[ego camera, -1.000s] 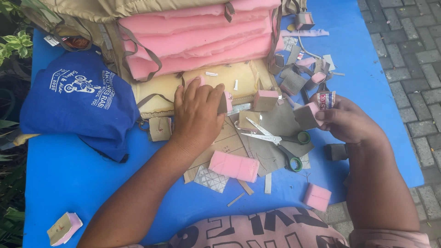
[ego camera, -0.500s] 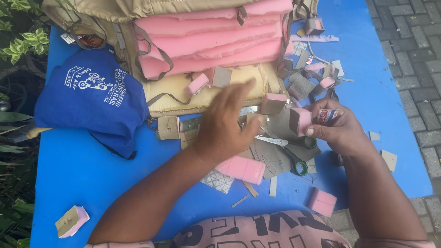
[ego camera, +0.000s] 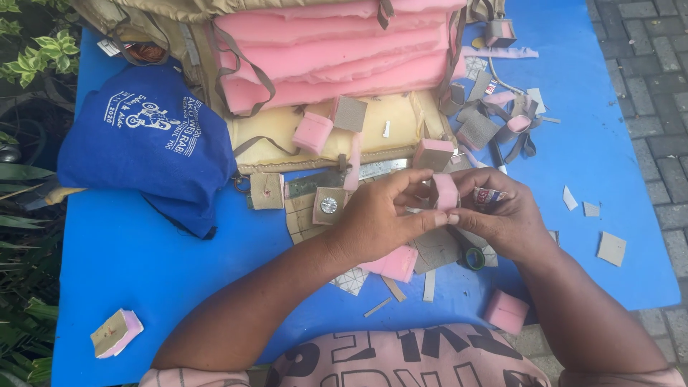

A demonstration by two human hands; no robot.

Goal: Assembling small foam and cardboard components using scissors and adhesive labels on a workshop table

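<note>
Both hands meet over the middle of the blue table [ego camera: 143, 272], slightly toward its right edge, and between them stands a small pink foam piece [ego camera: 446, 190], held upright. The left hand [ego camera: 380, 215] comes in from the near edge, its thumb and fingertips pinching the lower part of the foam piece from the left. The right hand [ego camera: 505, 218] closes on it from the right, fingers curled around its far side; a small printed packet [ego camera: 489, 196] shows within this hand's grasp, just beside the foam. So both hands are clasped on the same piece, neither one free.

Under the left hand lies a flat pink foam block [ego camera: 393, 263] on grey card scraps [ego camera: 437, 247], and the green handle of a pair of scissors [ego camera: 473, 258] peeks out below the right hand. Just left of the left hand sits a small card square with a round metal disc [ego camera: 329, 206], resting on a metal ruler [ego camera: 337, 179] that runs across the table's middle.

Toward the far edge a stack of pink foam sheets [ego camera: 322, 57] rests on a tan bag [ego camera: 380, 136], with a pink foam cube [ego camera: 312, 133] and a grey-faced block [ego camera: 349, 113] on top of the bag. A blue cloth bag [ego camera: 150, 136] lies by the far left corner. Near the near left corner sits a lone pad of card and pink foam [ego camera: 116, 333], well apart from the hands. Another pink foam cube [ego camera: 507, 312] lies at the near edge, beside the right forearm. Loose card offcuts [ego camera: 610, 248] are scattered toward the right edge.
</note>
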